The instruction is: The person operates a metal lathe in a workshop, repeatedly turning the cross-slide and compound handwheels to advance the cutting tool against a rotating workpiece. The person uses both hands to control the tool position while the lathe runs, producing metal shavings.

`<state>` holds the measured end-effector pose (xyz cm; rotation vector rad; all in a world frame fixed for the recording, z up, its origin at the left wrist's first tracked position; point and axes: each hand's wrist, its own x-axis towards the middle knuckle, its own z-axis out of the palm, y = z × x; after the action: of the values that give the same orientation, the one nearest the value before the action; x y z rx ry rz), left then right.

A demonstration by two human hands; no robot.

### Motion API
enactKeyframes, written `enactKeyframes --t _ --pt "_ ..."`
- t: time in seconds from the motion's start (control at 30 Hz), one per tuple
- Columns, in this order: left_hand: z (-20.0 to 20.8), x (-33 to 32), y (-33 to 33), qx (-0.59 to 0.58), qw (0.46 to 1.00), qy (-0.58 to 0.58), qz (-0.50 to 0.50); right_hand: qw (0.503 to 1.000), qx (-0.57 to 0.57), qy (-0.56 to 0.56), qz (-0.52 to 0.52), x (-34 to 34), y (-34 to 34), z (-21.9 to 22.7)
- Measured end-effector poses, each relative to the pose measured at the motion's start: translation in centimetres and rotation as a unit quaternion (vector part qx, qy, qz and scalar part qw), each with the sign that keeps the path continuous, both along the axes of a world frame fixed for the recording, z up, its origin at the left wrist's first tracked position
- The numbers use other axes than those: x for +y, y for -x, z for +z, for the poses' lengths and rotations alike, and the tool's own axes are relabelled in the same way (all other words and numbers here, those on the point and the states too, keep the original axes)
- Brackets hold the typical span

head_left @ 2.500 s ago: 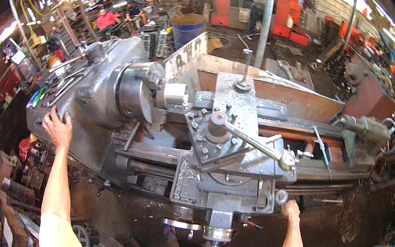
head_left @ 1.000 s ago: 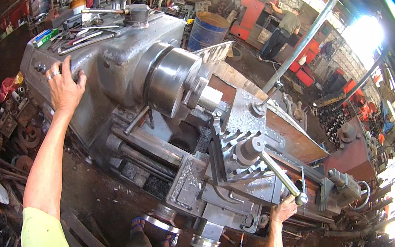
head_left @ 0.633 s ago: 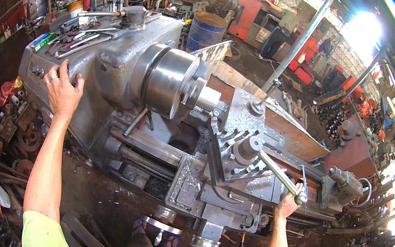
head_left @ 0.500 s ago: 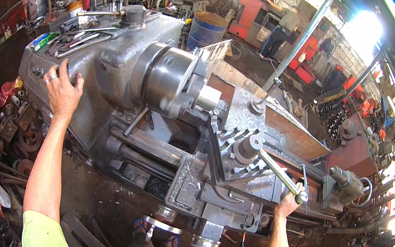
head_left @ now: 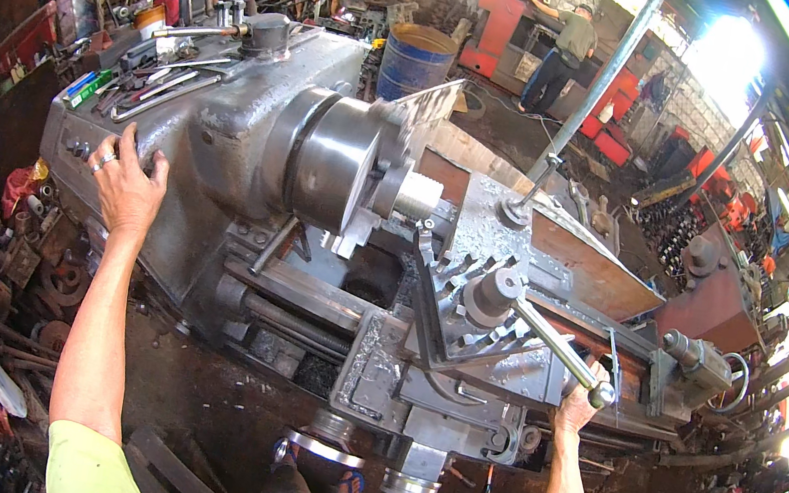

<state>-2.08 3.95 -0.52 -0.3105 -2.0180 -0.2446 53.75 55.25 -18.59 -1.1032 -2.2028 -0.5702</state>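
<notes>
A large metal lathe fills the middle of the view. My left hand rests against the front of its grey headstock, fingers spread and holding nothing, a ring on one finger. Small knobs sit just left of it. My right hand is at the ball end of the tool post handle, its fingers partly hidden behind the bar and apparently wrapped round it. A round threaded workpiece sticks out of the chuck, whose upper jaw is blurred. The tool post stands to its right.
Wrenches lie on top of the headstock. Metal chips cover the carriage; handwheels hang below it. A blue drum stands behind. Scrap parts crowd the left floor. A person stands at a red machine; others sit farther back.
The chuck has turned, and its jaws are at different angles. Both my hands stay in nearly the same places. The view has shifted very slightly.
</notes>
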Motion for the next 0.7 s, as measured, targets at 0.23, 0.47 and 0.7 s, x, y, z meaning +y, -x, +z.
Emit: enactKeyframes --t 0.23,0.47,0.7 --pt "0.0 0.0 0.0 0.004 1.0 -0.004 -0.004 0.987 -0.1 0.128 -0.001 -0.9 -0.7 2.3" --pt "0.0 0.0 -0.3 0.011 1.0 -0.002 -0.007 0.983 -0.119 0.13 -0.041 -3.4 -0.8 3.7" --pt "0.1 -0.5 -0.5 0.002 0.998 -0.026 -0.063 0.968 0.046 0.244 -0.039 -15.6 -6.8 0.3"
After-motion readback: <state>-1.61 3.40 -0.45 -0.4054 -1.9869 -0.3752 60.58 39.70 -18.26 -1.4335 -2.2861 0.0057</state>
